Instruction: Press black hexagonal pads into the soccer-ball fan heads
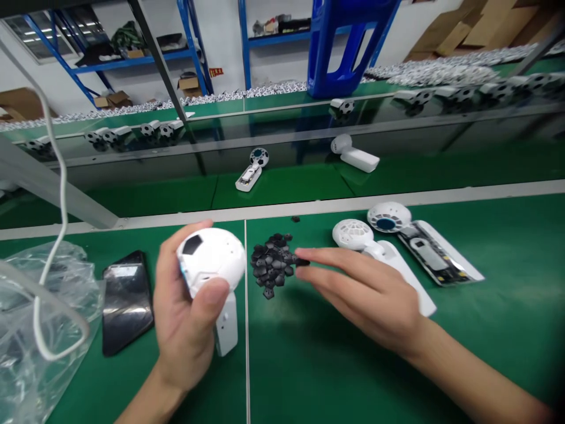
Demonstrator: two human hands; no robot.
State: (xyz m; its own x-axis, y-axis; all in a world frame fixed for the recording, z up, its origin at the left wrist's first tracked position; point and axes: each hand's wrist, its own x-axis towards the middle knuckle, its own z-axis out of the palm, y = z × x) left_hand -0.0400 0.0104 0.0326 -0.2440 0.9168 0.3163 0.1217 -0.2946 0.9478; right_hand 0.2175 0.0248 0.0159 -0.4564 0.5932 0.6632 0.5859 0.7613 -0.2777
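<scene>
My left hand (183,330) is wrapped round the round head of a white handheld fan (223,250), its thumb across the front. One black pentagon sits on that head, and the fan's handle points down. Fingertips of my right hand (373,294) are pinched on a small black pentagon piece (302,261) at the right edge of a pile of black pentagon pieces (271,262). Behind the right hand lies a white fan (353,234), partly covered by it. Beside it is another fan (435,250) with its handle open and the inside parts showing.
A dark phone-like slab (128,303) and a clear plastic bag (26,294) lie at left, with a white cable (62,176) hanging over them. Past the metal rail (282,207), fans lie on a green belt (291,191). A blue stool (320,70) stands beyond.
</scene>
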